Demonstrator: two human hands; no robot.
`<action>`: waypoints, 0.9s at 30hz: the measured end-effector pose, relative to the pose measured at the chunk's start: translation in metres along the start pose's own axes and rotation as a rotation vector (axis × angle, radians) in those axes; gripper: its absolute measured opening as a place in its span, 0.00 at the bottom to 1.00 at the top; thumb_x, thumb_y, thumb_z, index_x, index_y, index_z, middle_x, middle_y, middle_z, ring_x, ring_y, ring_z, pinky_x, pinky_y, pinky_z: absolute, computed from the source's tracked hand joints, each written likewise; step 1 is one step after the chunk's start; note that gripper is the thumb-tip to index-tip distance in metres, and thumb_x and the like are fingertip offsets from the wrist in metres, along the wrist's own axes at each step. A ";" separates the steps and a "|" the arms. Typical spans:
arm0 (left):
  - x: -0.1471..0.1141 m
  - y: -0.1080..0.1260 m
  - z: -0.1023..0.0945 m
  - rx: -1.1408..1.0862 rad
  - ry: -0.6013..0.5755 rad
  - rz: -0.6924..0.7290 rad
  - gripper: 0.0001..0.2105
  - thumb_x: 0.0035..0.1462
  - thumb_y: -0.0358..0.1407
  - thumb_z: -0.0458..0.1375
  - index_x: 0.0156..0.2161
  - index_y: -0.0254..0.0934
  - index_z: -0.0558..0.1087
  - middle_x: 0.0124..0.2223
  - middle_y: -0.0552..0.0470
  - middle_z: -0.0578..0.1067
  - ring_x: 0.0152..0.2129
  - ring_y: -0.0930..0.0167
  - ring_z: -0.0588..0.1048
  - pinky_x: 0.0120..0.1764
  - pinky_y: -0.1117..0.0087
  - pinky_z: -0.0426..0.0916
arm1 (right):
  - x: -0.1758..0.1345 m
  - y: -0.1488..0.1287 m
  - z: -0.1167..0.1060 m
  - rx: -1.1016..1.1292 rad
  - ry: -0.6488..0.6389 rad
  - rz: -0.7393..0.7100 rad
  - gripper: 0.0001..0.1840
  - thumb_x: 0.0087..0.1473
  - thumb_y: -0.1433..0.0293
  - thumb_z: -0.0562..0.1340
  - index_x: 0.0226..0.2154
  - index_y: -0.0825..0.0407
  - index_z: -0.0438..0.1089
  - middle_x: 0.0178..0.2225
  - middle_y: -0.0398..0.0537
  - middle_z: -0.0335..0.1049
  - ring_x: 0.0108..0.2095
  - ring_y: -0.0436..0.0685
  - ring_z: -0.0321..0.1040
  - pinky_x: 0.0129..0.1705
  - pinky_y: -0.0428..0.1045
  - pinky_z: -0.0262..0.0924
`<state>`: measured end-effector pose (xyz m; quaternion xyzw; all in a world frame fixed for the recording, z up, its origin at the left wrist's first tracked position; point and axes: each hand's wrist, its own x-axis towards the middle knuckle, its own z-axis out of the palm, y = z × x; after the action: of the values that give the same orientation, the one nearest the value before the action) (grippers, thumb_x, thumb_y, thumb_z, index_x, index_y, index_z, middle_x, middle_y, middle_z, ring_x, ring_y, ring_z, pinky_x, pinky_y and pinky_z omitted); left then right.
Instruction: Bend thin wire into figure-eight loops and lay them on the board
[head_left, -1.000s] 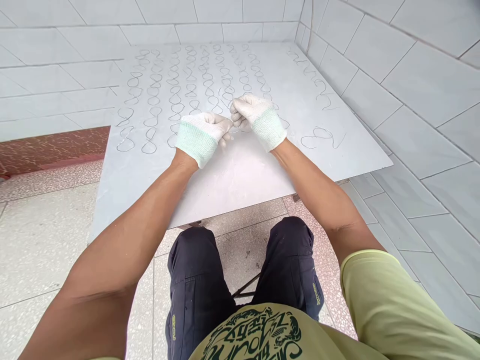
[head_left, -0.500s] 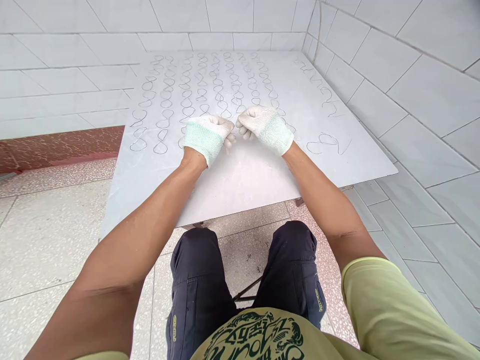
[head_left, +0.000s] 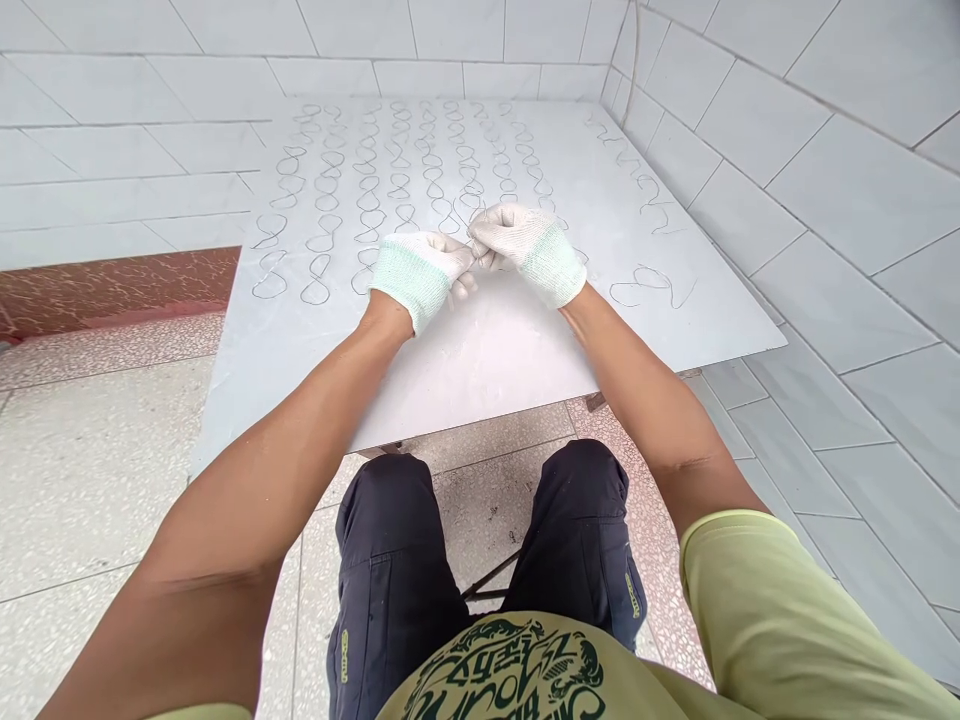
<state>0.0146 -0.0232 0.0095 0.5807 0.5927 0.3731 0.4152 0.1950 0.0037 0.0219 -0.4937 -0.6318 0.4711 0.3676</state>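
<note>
My left hand [head_left: 427, 272], in a white glove with a mint-green cuff, is pinched closed over the near middle of a pale board [head_left: 465, 365]. Gloved the same way, my right hand [head_left: 525, 250] meets it fingertip to fingertip. A thin wire seems to run between the pinched fingers, mostly hidden by them. Beyond and to the left, rows of thin wires bent into figure-eight loops [head_left: 316, 278] lie on the board. Looser, open-bent wires [head_left: 651, 286] are at its right side.
Tiled walls [head_left: 810, 170] border the board at the back and right. Its front edge lies just beyond my knees [head_left: 397, 490]. Speckled floor [head_left: 97, 450] shows at the left, below a reddish baseboard [head_left: 135, 285]. A thin cable [head_left: 636, 60] hangs in the corner.
My two hands have come slightly closer, and their fingertips now meet. The view has shifted a little; the wires on the board lie as before.
</note>
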 end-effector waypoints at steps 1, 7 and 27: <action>0.001 0.000 0.000 -0.009 0.004 -0.007 0.16 0.77 0.29 0.62 0.33 0.39 0.82 0.27 0.53 0.83 0.29 0.70 0.80 0.39 0.65 0.71 | 0.000 0.001 -0.001 0.020 -0.015 -0.028 0.15 0.79 0.62 0.71 0.36 0.44 0.77 0.41 0.46 0.87 0.45 0.58 0.82 0.51 0.51 0.82; 0.005 -0.008 0.001 -0.037 0.016 -0.010 0.16 0.74 0.31 0.64 0.30 0.40 0.81 0.26 0.54 0.82 0.26 0.71 0.79 0.39 0.64 0.71 | -0.004 0.001 -0.001 -0.085 -0.065 -0.147 0.17 0.77 0.66 0.73 0.32 0.46 0.78 0.39 0.45 0.86 0.41 0.56 0.82 0.47 0.51 0.79; 0.006 -0.021 0.010 0.018 0.056 0.045 0.14 0.75 0.50 0.67 0.39 0.45 0.85 0.33 0.48 0.86 0.32 0.59 0.87 0.42 0.59 0.78 | -0.005 0.006 0.002 -0.103 0.032 -0.092 0.22 0.75 0.74 0.70 0.27 0.46 0.74 0.33 0.43 0.84 0.34 0.52 0.80 0.41 0.48 0.76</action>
<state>0.0161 -0.0182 -0.0140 0.5870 0.5941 0.3931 0.3846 0.1955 -0.0009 0.0151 -0.4898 -0.6712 0.4126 0.3732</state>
